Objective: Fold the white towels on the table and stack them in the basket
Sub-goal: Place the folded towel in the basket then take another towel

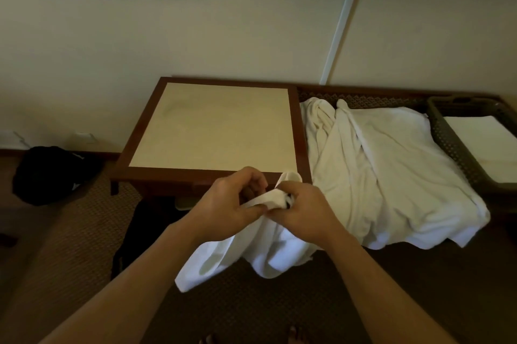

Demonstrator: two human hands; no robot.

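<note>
Head view: wood-framed table (293, 131) against cream wall (195, 36).

Right of the fingers (253, 208), the basket (447, 136) runs off the picture's edge with the folded towel (486, 145) inside it. The fingers cover the pinched part of the towel (268, 248). Below them, the toes (293, 334) are cut off.

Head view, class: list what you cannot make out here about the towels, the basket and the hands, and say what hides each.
- Basket: far side cut off by the right frame edge; folded towel count unclear.
- Held towel: its edge bunched inside left hand and right hand.
- Towel pile: number of towels hidden by overlapping folds.
</note>
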